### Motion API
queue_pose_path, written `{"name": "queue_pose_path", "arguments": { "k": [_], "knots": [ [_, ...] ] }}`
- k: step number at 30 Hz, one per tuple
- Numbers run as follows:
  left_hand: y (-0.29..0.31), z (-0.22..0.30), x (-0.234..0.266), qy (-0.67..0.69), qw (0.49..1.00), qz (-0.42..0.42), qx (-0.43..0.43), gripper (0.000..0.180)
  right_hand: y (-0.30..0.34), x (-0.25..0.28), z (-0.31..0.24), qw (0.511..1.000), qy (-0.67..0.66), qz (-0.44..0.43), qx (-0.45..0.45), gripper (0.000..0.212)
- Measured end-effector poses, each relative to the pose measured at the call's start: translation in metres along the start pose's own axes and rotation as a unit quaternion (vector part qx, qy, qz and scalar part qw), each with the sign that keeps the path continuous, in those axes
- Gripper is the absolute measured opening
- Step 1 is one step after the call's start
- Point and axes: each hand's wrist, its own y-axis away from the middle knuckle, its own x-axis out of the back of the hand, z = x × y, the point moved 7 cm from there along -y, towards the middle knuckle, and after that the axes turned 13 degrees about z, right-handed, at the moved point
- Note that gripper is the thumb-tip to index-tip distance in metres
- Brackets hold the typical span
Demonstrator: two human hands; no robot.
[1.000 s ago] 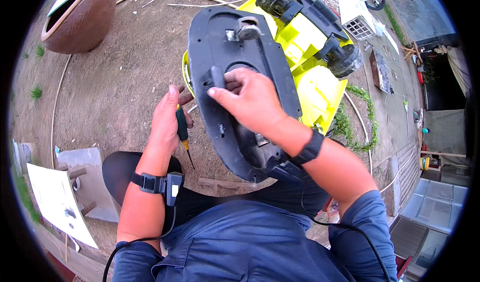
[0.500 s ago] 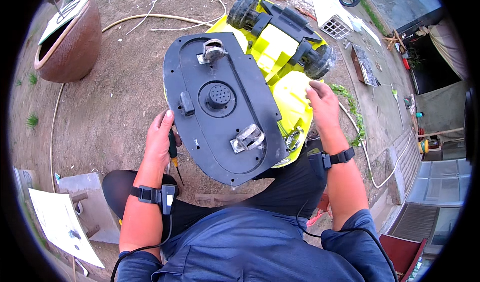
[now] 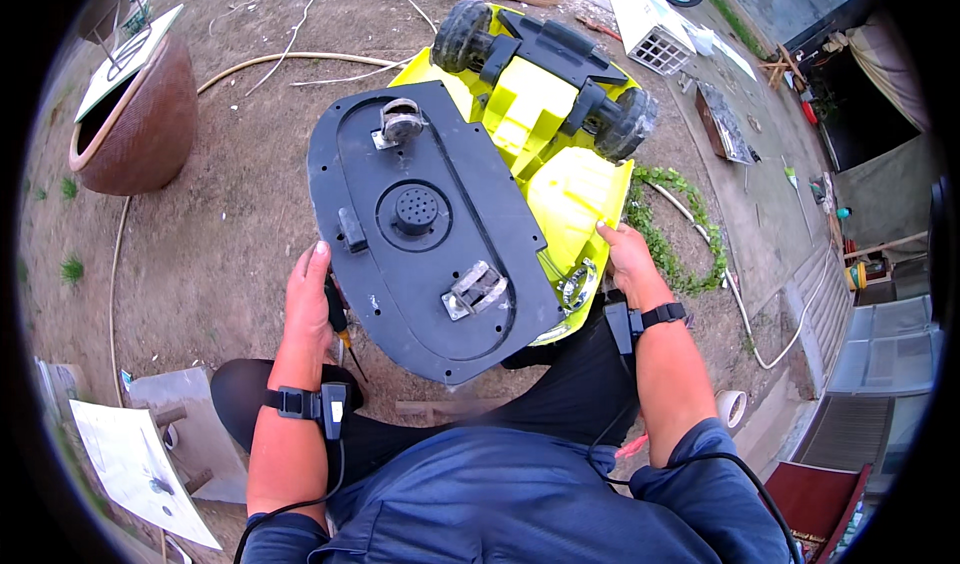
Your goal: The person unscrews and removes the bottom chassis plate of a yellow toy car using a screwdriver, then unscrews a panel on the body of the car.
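Observation:
An upturned yellow ride-on toy (image 3: 580, 199) lies in front of my knees. Its black base plate (image 3: 470, 194) faces up, with two metal casters (image 3: 476, 290) and a round perforated boss (image 3: 416, 210) on it. Two black wheels (image 3: 626, 124) sit at the toy's far end. My left hand (image 3: 308, 299) is beside the plate's left edge, holding a screwdriver (image 3: 340, 319) with a dark handle, yellow collar and shaft pointing down. At the right, my right hand (image 3: 632, 259) grips the yellow shell's rim, thumb on top; its other fingers are partly hidden.
A large brown clay pot (image 3: 150, 114) with a board across its mouth stands at the far left. A hose (image 3: 270, 57) runs over the dirt ground. Green vines (image 3: 665, 234) grow close to the right hand. A white board (image 3: 140, 474) is at the lower left.
The toy has shifted a little left in view and slightly nearer. My right hand has moved down along the yellow rim, closer to me. The left hand still has the screwdriver.

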Motion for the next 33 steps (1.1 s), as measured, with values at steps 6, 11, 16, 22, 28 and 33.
{"name": "queue_pose_path", "arguments": {
  "k": [6,11,16,22,28,33],
  "knots": [
    [-0.015,0.002,0.014,0.061,0.997,0.036,0.015,0.051,0.013,-0.026,-0.017,0.997,-0.042,-0.036,0.051,0.033],
    [-0.041,0.029,0.044,0.069,0.997,0.039,0.016,0.047,0.036,-0.106,-0.049,0.990,-0.106,-0.062,0.075,0.033],
    [-0.057,0.040,0.073,0.045,0.992,0.117,-0.022,0.038,0.033,-0.147,-0.059,0.981,-0.150,-0.098,0.069,0.036],
    [-0.018,0.021,0.072,0.051,0.990,0.126,-0.036,0.040,0.040,-0.145,-0.065,0.975,-0.177,-0.119,0.069,0.042],
    [-0.003,0.010,0.079,-0.021,0.995,0.100,-0.004,0.036,0.030,-0.141,-0.064,0.974,-0.180,-0.116,0.069,0.042],
    [0.013,0.014,0.066,-0.045,0.998,0.034,0.002,0.041,0.023,-0.140,-0.063,0.976,-0.172,-0.102,0.083,0.044]
  ]
}}
